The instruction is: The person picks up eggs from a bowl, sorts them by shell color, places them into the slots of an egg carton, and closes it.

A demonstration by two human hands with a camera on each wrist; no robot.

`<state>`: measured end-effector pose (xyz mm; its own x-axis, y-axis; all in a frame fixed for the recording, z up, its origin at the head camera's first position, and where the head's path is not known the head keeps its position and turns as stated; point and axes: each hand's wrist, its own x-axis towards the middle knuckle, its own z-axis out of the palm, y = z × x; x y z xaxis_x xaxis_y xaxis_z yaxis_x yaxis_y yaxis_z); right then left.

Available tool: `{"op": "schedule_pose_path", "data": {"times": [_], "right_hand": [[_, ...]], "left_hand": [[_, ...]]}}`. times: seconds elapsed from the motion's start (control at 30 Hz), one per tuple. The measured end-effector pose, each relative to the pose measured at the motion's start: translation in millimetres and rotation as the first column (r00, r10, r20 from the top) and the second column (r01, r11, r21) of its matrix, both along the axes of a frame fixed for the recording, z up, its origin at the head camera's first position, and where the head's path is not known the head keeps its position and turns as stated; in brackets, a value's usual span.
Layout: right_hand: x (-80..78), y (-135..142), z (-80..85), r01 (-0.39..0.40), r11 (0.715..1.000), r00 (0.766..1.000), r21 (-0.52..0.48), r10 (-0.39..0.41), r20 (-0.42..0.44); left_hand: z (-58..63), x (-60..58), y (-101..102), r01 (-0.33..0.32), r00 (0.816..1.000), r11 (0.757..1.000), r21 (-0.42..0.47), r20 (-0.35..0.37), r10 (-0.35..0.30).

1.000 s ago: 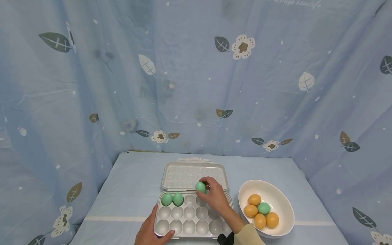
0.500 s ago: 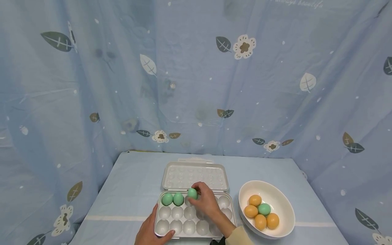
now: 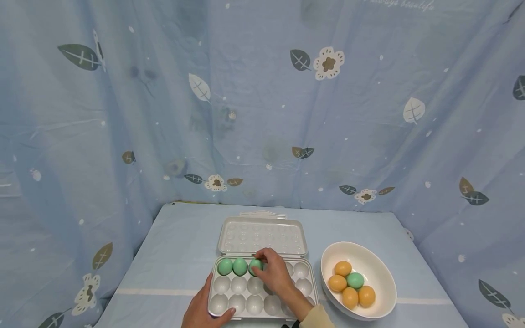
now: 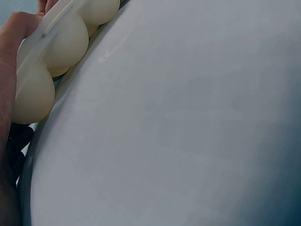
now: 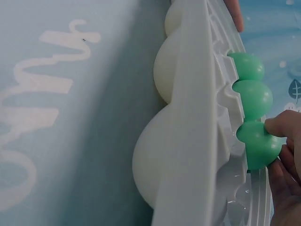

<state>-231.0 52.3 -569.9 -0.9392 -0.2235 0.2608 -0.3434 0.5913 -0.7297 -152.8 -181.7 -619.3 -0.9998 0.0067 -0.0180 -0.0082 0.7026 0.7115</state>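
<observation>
A pale grey plastic egg box (image 3: 262, 314) lies with its lid (image 3: 263, 235) folded back behind it. Two green eggs (image 3: 225, 267) sit side by side in the left cups of its back row. My right hand (image 3: 274, 273) pinches a third green egg (image 5: 257, 147) between thumb and fingers, down in the neighbouring cup of that row. At the near left corner, my left hand (image 3: 204, 306) grips the box, fingers along the side and thumb (image 4: 26, 26) over the front rim. The rounded undersides of the cups (image 4: 66, 44) show in the left wrist view.
To the right of the box stands a white bowl (image 3: 383, 278) holding several orange eggs (image 3: 350, 298) and one green egg (image 3: 355, 280). A pale blue cloth (image 3: 172, 255) covers the table, and a patterned blue curtain (image 3: 262, 114) hangs around it.
My right hand has moved left and down with the green egg, from above the back row into its third cup. The left hand stays on the box corner.
</observation>
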Motion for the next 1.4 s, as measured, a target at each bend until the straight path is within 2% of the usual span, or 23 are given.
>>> {"op": "schedule_pose_path", "data": {"times": [0.3, 0.43, 0.77, 0.93, 1.17, 1.4], "right_hand": [[0.4, 4, 4.8, 0.008, 1.000, 1.000, 0.022, -0.008, -0.007], [-1.0, 8, 10.4, 0.007, 1.000, 0.999, 0.029, -0.005, -0.051], [-11.5, 39, 28.8, 0.021, 0.999, 0.991, 0.049, -0.014, -0.131], [-15.9, 56, 34.7, 0.035, 0.998, 0.982, 0.049, -0.026, -0.188], [-16.8, 75, 40.9, 0.070, 0.996, 0.987, 0.048, -0.062, -0.148], [-16.9, 95, 42.7, 0.110, 0.993, 0.986, 0.049, -0.103, -0.128]], "left_hand": [[-1.7, 1.2, 0, -0.007, 1.000, 1.000, 0.006, -0.014, 0.007], [-1.2, 1.9, 0, -0.007, 1.000, 1.000, 0.002, -0.015, 0.007], [-3.1, 2.2, 0, 0.004, 0.999, 1.000, 0.027, -0.048, -0.002], [-2.3, 3.5, 2, -0.020, 0.999, 1.000, -0.004, -0.038, 0.020], [0.6, 4.4, 5, -0.035, 0.999, 0.999, -0.035, -0.016, 0.035], [-1.8, 6.0, 7, -0.038, 0.995, 0.998, -0.041, -0.090, 0.034]]}}
